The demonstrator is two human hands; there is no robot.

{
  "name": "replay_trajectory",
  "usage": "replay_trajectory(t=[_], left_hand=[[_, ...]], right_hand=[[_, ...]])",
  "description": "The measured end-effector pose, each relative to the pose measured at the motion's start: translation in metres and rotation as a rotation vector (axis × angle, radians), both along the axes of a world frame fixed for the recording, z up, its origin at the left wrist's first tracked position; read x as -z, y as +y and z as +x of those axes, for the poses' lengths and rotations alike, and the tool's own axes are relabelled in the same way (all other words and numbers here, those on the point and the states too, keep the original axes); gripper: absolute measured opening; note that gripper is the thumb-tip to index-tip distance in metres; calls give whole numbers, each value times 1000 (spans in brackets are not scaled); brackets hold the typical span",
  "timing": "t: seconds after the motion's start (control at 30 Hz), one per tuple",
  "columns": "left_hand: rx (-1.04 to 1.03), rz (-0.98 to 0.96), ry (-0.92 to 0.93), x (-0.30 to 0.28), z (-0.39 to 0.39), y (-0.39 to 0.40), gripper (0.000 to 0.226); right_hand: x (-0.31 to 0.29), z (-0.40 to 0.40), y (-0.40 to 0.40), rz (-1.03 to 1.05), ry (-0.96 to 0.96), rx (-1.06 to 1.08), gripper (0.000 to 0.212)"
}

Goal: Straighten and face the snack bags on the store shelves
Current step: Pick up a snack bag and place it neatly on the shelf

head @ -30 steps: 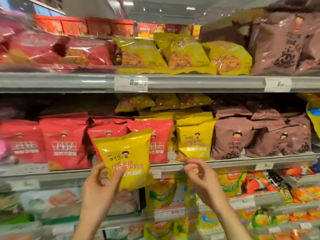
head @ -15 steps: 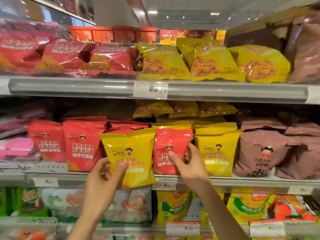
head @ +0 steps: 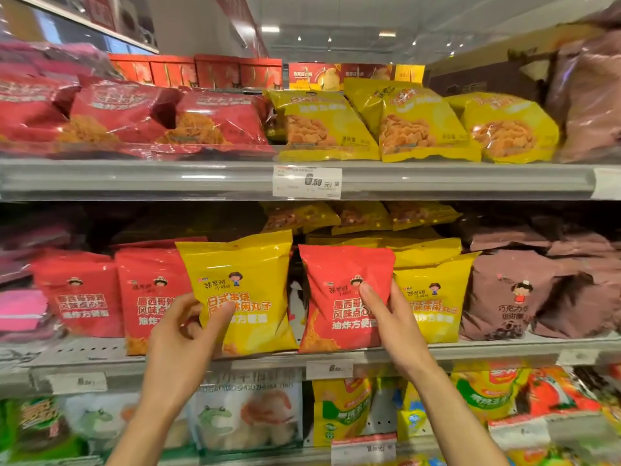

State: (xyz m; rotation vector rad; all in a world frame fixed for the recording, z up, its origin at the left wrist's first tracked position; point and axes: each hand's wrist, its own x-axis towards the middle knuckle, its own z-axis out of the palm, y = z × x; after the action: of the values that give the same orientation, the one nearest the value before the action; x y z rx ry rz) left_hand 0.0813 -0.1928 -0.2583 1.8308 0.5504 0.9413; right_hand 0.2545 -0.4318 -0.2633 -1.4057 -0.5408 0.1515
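Note:
On the middle shelf my left hand grips a yellow snack bag by its lower left side, thumb on the front. The bag stands upright among the red bags. My right hand holds the right edge of a red snack bag, thumb on its front, fingers behind. That red bag stands just left of the yellow bags. A narrow gap separates the two held bags.
Brown bags fill the shelf's right end. The upper shelf carries red and yellow bags lying tilted, with a price tag. Below hang more bags on the lower shelf. Red boxes stand on top.
The view moved closer and up. My left hand brought the yellow bag from in front of the shelf onto it. My right hand went from the yellow bag's bottom edge to gripping the red bag.

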Motion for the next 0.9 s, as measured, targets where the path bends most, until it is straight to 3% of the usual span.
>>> replay_trajectory(t=[0.2, 0.37, 0.47, 0.7, 0.9], left_hand=[[-8, 86, 4, -2, 8, -10, 66], [-17, 186, 18, -5, 29, -43, 31], [-18, 236, 46, -2, 50, -64, 23], [78, 199, 126, 17, 101, -92, 35], [53, 213, 142, 31, 116, -107, 51]], right_hand=[[-3, 0, -11, 118, 119, -37, 48], [-1, 0, -25, 155, 141, -35, 61], [0, -1, -41, 132, 114, -17, 59], [1, -4, -87, 92, 51, 91, 29], [8, 4, -96, 62, 47, 142, 37]])
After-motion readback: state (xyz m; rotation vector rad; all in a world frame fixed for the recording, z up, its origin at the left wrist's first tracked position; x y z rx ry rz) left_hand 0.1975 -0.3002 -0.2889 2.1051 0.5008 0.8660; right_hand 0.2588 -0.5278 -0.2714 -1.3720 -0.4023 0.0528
